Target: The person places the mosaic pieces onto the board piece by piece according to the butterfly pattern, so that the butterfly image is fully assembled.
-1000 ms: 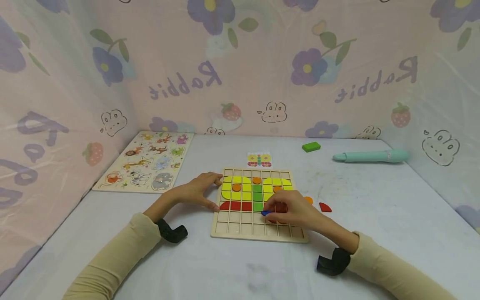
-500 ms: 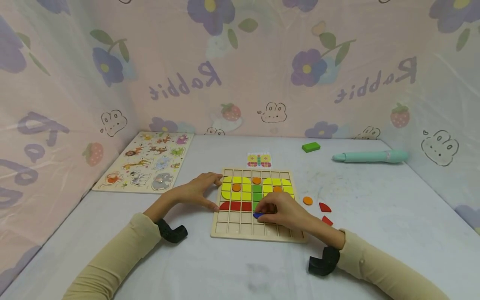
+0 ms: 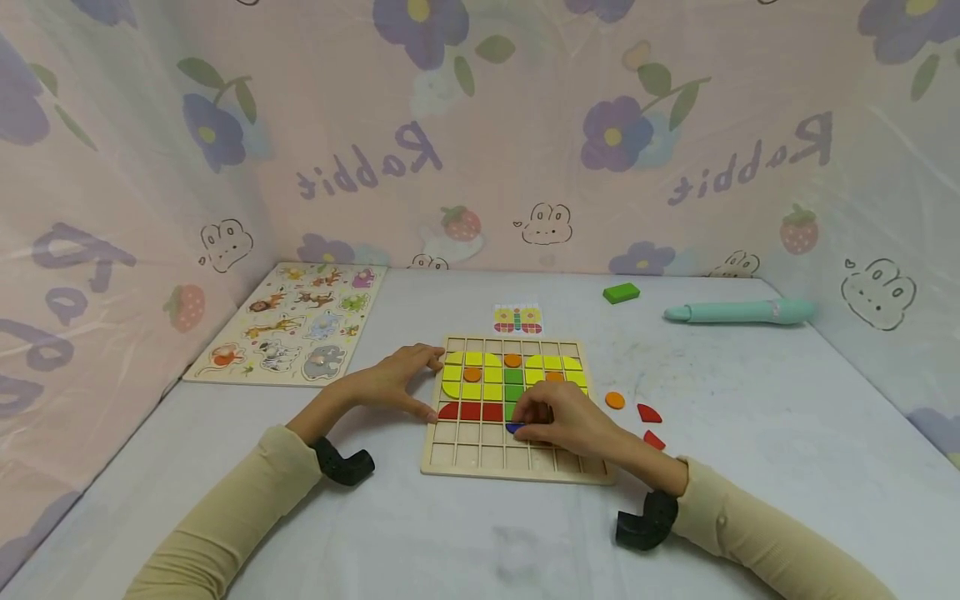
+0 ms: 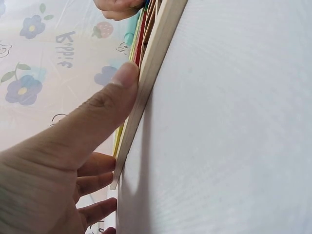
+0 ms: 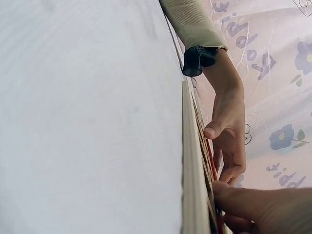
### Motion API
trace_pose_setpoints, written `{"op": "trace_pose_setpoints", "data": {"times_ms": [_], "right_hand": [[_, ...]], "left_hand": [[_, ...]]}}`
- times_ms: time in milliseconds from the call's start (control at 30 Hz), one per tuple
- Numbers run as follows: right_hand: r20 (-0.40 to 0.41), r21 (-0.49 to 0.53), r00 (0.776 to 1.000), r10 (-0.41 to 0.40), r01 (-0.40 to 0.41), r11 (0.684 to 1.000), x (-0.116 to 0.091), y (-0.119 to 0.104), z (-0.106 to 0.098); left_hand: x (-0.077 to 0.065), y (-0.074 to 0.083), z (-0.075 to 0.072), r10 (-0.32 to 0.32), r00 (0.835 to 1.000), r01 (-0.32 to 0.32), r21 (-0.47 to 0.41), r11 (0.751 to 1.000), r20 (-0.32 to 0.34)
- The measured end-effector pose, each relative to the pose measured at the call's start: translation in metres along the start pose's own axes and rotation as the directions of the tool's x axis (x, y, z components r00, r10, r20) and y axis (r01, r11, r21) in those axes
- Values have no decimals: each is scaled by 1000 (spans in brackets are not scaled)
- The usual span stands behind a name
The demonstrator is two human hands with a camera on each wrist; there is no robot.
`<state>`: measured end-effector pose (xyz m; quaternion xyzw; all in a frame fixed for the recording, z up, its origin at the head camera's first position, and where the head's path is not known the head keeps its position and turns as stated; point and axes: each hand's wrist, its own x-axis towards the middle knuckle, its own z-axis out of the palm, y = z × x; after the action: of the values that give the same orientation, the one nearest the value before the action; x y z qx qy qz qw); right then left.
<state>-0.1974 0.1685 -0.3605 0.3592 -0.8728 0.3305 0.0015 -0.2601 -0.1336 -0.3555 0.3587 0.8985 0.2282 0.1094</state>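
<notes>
A wooden grid board (image 3: 480,458) lies on the white table, filled in its upper part with yellow, orange, green and red pieces. My left hand (image 3: 390,385) rests at the board's left edge, thumb and fingers spread along it; in the left wrist view the thumb (image 4: 105,105) presses the rim. Over the middle of the grid, my right hand (image 3: 573,421) pinches a small blue puzzle piece (image 3: 513,428) between thumb and fingers, just below the green column. Part of the blue piece and the red pieces at right are hidden behind that hand.
Right of the board lie an orange disc (image 3: 615,401) and two red pieces (image 3: 649,413). A butterfly pattern card (image 3: 517,319) lies behind it. Further back are a green block (image 3: 622,293) and a mint-green tube-shaped object (image 3: 738,312). An animal puzzle board (image 3: 288,325) lies at left.
My right hand has moved left with the blue piece, to the column below the green pieces, uncovering the orange disc and a second red piece. The left hand has stayed in place.
</notes>
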Motion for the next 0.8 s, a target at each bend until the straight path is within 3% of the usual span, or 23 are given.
{"op": "trace_pose_setpoints", "data": {"times_ms": [133, 300, 433, 533, 633, 800], "right_hand": [[-7, -4, 1000, 3, -3, 1000, -1, -2, -4], [-80, -72, 997, -14, 8, 997, -7, 2, -23], [-150, -123, 989, 18, -36, 992, -21, 13, -45], [-167, -150, 986, 1, -26, 988, -37, 26, -62], [-118, -134, 993, -27, 11, 991, -55, 42, -80], [57, -24, 998, -29, 30, 999, -79, 68, -105]], "left_hand": [[0, -1, 0, 3, 1000, -3, -2, 1000, -1], [1, -2, 1, 6, 1000, -6, -5, 1000, -2], [1, -2, 0, 4, 1000, -4, -6, 1000, 0], [0, -1, 0, 3, 1000, -3, -7, 1000, -1], [0, -1, -1, 5, 1000, -5, -4, 1000, -1], [0, 0, 0, 1, 1000, -2, 7, 1000, 4]]}}
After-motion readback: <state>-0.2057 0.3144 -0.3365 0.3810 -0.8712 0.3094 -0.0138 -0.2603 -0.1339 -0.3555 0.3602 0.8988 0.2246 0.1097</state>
